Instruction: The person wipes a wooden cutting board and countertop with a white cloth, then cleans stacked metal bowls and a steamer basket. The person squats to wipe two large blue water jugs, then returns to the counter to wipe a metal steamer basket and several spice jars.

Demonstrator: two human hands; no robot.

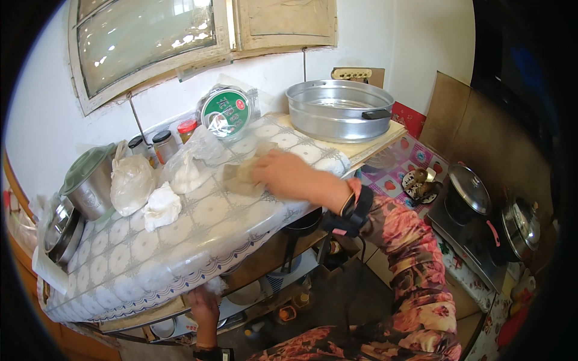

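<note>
My right hand [289, 176], blurred, presses down on a greyish-tan cloth [241, 178] on the patterned plastic tablecloth [176, 234]. Below the table's front edge, my left hand [205, 304] has a whitish crumpled wad [216, 285] by its fingers; whether it grips the wad is unclear. Left of the cloth lies a crumpled white cloth or paper [163, 206]. Beside that is a clear plastic bag [188, 173] with something white inside. A fuller knotted plastic bag [132, 185] stands farther left.
An aluminium steamer pot [339, 113] rests on a wooden board [377, 143] at the right. Along the wall are a round green-labelled package [228, 113], a red-lidded jar [187, 130] and a steel canister [92, 189]. Lidded pots [469, 187] stand right. Shelves [266, 293] sit underneath.
</note>
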